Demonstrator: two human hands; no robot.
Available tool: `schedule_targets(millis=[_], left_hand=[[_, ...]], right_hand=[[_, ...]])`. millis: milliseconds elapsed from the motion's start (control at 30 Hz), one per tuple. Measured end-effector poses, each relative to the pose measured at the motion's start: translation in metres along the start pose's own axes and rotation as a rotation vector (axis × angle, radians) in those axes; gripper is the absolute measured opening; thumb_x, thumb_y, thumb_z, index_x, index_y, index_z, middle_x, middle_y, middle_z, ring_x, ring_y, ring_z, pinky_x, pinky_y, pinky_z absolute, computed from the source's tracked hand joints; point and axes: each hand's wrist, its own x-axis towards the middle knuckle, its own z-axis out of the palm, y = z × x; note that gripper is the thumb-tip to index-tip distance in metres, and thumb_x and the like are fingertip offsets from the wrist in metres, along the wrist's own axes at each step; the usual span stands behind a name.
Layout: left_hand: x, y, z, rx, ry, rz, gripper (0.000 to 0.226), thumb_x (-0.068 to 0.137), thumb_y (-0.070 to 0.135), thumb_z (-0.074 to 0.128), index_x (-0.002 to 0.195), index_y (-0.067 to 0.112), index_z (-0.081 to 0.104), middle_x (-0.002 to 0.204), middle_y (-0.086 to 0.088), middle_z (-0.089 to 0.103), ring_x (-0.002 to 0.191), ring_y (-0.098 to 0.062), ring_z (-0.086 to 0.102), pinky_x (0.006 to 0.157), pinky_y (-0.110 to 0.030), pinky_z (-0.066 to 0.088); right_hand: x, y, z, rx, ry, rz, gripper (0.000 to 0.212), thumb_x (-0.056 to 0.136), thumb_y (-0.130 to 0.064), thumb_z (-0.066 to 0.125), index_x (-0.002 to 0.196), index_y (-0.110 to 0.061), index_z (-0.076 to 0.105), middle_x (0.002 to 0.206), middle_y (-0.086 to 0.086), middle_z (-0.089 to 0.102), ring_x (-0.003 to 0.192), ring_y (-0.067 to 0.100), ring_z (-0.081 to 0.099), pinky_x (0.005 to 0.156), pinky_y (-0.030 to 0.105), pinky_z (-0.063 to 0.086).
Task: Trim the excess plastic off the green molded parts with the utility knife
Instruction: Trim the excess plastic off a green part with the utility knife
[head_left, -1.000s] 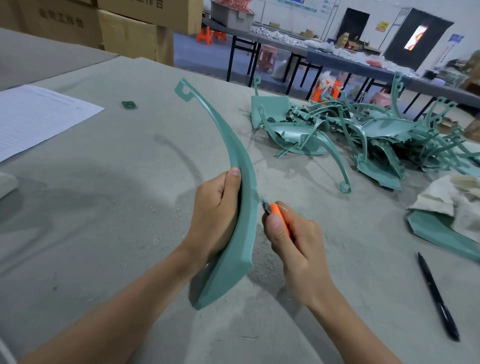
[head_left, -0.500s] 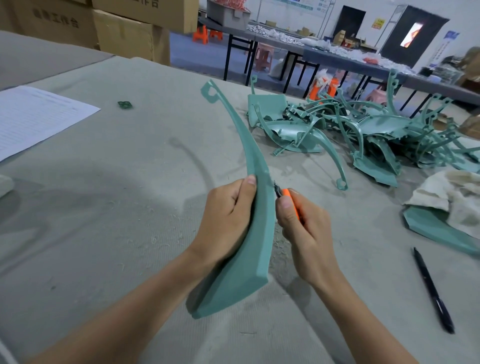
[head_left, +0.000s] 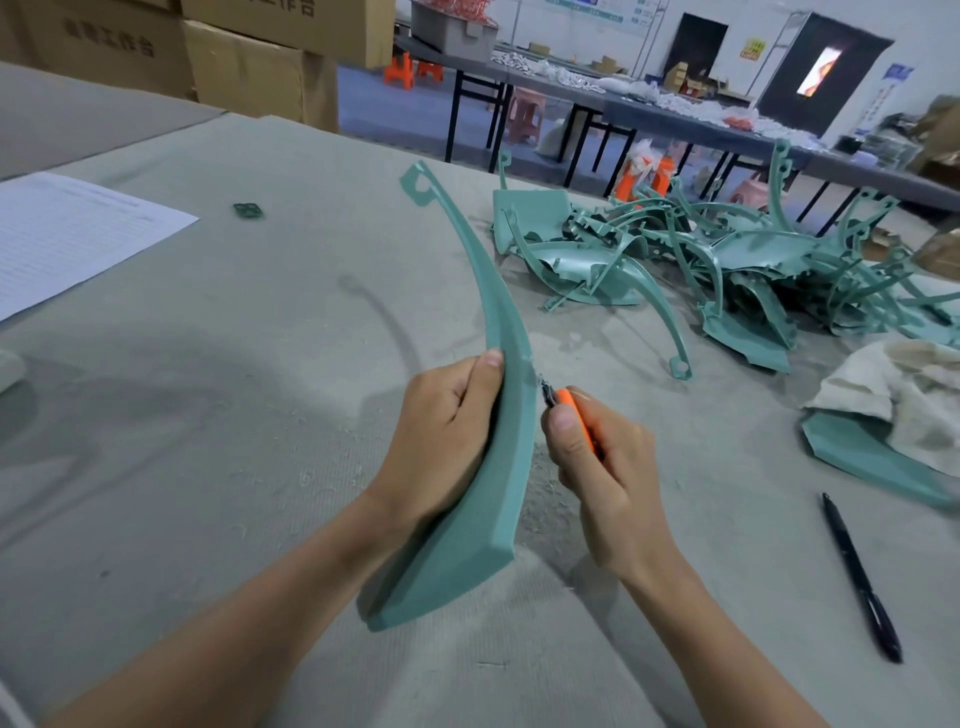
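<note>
1. Firmly, the left hand (head_left: 441, 436) wraps the wide lower half of the long, curved green part (head_left: 506, 467), with the thumb laid up its face and the fingers behind. The part stands nearly upright, its broad end down near the table (head_left: 208, 415) and its narrow hooked end pointing up and away.
2. The right hand (head_left: 608, 467) is curled tight around the orange utility knife (head_left: 576, 415), thumb pressed near the front. The short blade touches the part's right edge, about level with the left thumb tip.
3. Doing this step well probably means a shallow blade angle and short, light strokes along the edge, so the knife shaves off the thin excess without gouging the part. The stroke is best aimed away from the holding thumb, which sits close to the blade. A slip toward it looks like the main risk.
4. Pale shavings (head_left: 545, 499) lie on the table beneath the hands. The heap of green parts (head_left: 753, 270) sits well apart, far right; whether those are trimmed cannot be told.
5. The cardboard boxes (head_left: 249, 78) carry printed Chinese characters, too blurred to read surely. The sheet of paper (head_left: 67, 234) shows lines of print too small to read, and the yellow sign (head_left: 753, 49) on the far wall is unreadable. No brand shows on the knife or the black pen (head_left: 857, 577).
</note>
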Motion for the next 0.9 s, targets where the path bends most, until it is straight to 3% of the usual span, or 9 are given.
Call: schedule_targets(millis=[167,233,367,467,567,900], left_hand=[[-0.002,0.001,0.003,0.132,-0.109,0.047,0.049,0.099,0.031,0.039,0.052,0.017,0.042,0.046,-0.002,0.039,0.042,-0.004,0.034,0.044,-0.02,0.026],[-0.002,0.0,0.002,0.213,-0.119,0.055,0.05,0.102,0.027,0.042,0.054,0.013,0.035,0.046,-0.001,0.032,0.042,-0.007,0.03,0.045,-0.021,0.023],[0.005,-0.003,-0.005,0.311,-0.101,0.024,0.049,0.102,0.024,0.042,0.054,0.015,0.031,0.047,0.005,0.029,0.044,-0.009,0.028,0.047,-0.024,0.022],[0.007,-0.007,-0.008,0.397,-0.103,0.055,0.05,0.102,0.026,0.041,0.054,0.016,0.03,0.045,0.007,0.03,0.043,-0.011,0.029,0.048,-0.029,0.025],[0.007,-0.009,-0.01,0.514,-0.129,0.093,0.049,0.099,0.035,0.036,0.052,0.021,0.029,0.041,0.006,0.03,0.041,-0.014,0.03,0.048,-0.029,0.024],[0.004,-0.013,-0.008,0.526,-0.327,0.127,0.048,0.096,0.039,0.033,0.053,0.018,0.032,0.042,0.004,0.03,0.043,-0.015,0.034,0.049,-0.027,0.025]], right_hand=[[0.012,0.008,-0.007,0.008,0.096,0.143,0.055,0.092,-0.064,0.042,0.064,-0.017,0.042,0.055,-0.011,0.033,0.052,0.008,0.029,0.053,0.03,0.025],[0.013,0.01,-0.012,0.152,0.136,0.24,0.057,0.089,-0.065,0.045,0.065,-0.014,0.05,0.053,-0.011,0.035,0.049,0.007,0.029,0.048,0.025,0.025],[0.012,0.008,-0.027,0.5,-0.114,0.368,0.038,0.083,-0.054,0.063,0.071,-0.019,0.059,0.057,-0.003,0.032,0.045,0.01,0.025,0.042,0.02,0.023],[0.011,0.004,-0.032,0.495,-0.289,0.405,0.024,0.073,-0.036,0.078,0.068,-0.02,0.06,0.054,-0.003,0.035,0.042,0.01,0.029,0.042,0.021,0.026],[0.01,0.002,-0.031,0.475,-0.33,0.458,0.018,0.078,-0.023,0.076,0.065,-0.021,0.064,0.05,-0.004,0.037,0.04,0.01,0.03,0.04,0.019,0.029],[0.012,0.008,-0.034,0.449,-0.26,0.489,0.019,0.083,-0.023,0.071,0.066,-0.02,0.062,0.053,0.0,0.037,0.043,0.011,0.029,0.041,0.02,0.029]])
